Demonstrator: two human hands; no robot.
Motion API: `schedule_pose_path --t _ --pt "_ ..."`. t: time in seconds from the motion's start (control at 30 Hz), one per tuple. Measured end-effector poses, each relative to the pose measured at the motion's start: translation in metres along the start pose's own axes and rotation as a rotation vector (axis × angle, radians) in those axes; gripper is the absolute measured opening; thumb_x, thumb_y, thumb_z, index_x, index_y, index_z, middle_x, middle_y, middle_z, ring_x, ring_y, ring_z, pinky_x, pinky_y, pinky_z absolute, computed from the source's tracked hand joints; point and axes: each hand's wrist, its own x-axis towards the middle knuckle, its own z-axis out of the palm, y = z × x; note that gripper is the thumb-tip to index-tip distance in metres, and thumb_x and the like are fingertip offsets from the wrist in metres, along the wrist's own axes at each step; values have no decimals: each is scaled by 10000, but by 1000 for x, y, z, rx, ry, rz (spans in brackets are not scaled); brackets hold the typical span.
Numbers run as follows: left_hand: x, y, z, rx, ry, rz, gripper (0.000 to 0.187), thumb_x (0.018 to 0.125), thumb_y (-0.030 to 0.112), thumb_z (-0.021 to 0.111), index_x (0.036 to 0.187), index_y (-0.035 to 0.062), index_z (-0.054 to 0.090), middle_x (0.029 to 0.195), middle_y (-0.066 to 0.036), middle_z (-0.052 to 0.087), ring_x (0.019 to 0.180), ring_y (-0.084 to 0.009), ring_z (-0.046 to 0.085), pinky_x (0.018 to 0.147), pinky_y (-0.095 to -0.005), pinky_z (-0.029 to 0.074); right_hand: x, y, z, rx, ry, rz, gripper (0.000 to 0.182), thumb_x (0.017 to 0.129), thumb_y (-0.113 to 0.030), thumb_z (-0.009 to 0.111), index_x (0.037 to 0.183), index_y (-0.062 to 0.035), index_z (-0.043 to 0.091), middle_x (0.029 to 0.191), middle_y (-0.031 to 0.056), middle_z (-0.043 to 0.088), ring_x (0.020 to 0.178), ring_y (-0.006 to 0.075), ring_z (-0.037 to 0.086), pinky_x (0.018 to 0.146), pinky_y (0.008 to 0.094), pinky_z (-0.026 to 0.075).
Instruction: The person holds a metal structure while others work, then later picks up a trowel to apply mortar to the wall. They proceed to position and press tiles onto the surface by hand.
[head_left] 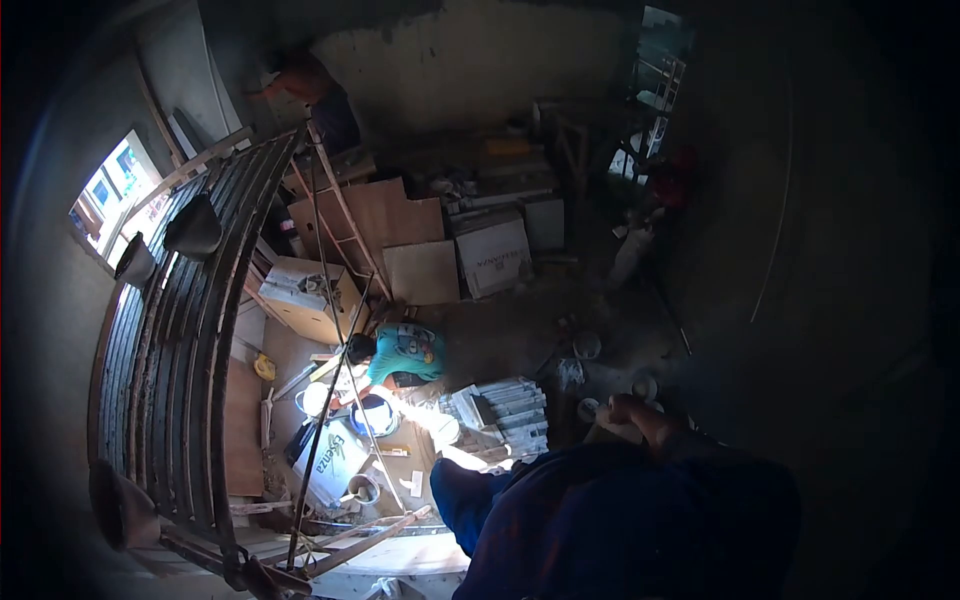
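My right hand (630, 411) is low at the right of centre, in front of my dark blue clothing. Its fingers are curled round the top of a pale, flat object (612, 432), too dim to make out clearly. White buckets or tubs (645, 386) show in shadow just beyond that hand. My left hand does not show; only a dark blue sleeve or trouser part (462, 500) is visible on that side.
Metal scaffold planks (190, 330) with buckets (193, 228) stand at the left. Below, a co-worker in a teal shirt (405, 352) crouches by a bucket (373, 414). Stacked tiles (510, 415) and cartons (492, 255) lie beyond. Another person (318, 90) is at the back wall.
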Motion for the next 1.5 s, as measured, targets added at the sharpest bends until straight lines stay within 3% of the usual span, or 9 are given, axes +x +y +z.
schedule_pose_path --t 0.27,0.57,0.67,0.9,1.23,1.27,1.33,1.43,1.5 --pt "-6 44 -6 76 19 -14 435 682 58 549 1091 -63 462 1095 -202 491 1016 -284 480 896 -363 368 -4 -22 -19 -57 19 -18 362 601 -278 573 865 -35 619 885 167 610 861 310 581 744 379 452" --pt "-7 68 -11 118 9 -7 429 686 63 548 1088 -63 465 1100 -203 488 1026 -290 474 906 -368 359 -17 -27 -17 -15 -43 16 462 608 -260 558 1039 -94 562 1023 152 574 956 300 543 801 370 430" --pt "-9 74 -14 125 1 -14 427 688 64 548 1087 -63 466 1102 -204 487 1030 -291 473 909 -369 357 -37 -40 -31 -4 -33 -8 447 607 -241 550 1036 -117 570 1001 149 583 943 307 547 793 374 434" --pt "-12 73 -29 129 -42 7 423 691 68 548 1085 -63 469 1106 -205 485 1037 -295 468 916 -373 350 2 -9 -5 -24 39 -3 386 618 -255 554 928 -29 598 951 174 594 903 313 566 775 379 440" --pt "-15 103 -45 34 -155 -110 392 706 110 548 1058 -57 508 1132 -212 477 1075 -307 441 942 -376 325 -8 -31 -29 -57 13 28 409 631 -237 547 987 -37 562 1018 176 567 971 312 534 813 380 422" --pt "-9 110 -48 548 -424 -43 402 730 115 541 1099 -35 484 1123 -205 490 1060 -309 455 929 -375 338 -5 -29 -29 -55 27 17 411 631 -237 546 989 -36 560 1021 178 565 973 314 532 814 381 421" --pt "-20 116 -48 -44 -193 -98 326 777 150 520 1061 -7 509 1029 -186 539 952 -321 503 830 -397 392 5 -23 -24 -47 42 9 414 624 -246 561 978 -31 563 1007 184 568 967 324 532 815 382 420" --pt "-11 46 -24 111 -189 67 185 795 157 480 873 -8 512 852 -176 535 826 -329 513 729 -408 402 2 -32 -37 -35 -38 -33 436 620 -252 578 994 -29 554 1008 196 562 961 331 530 800 385 427" --pt "-11 6 -15 307 -247 190 190 808 161 453 748 -9 514 734 -170 533 743 -334 520 662 -415 408 12 -25 -21 -72 102 -100 429 617 -253 595 978 -25 555 963 194 578 922 334 546 771 385 437"
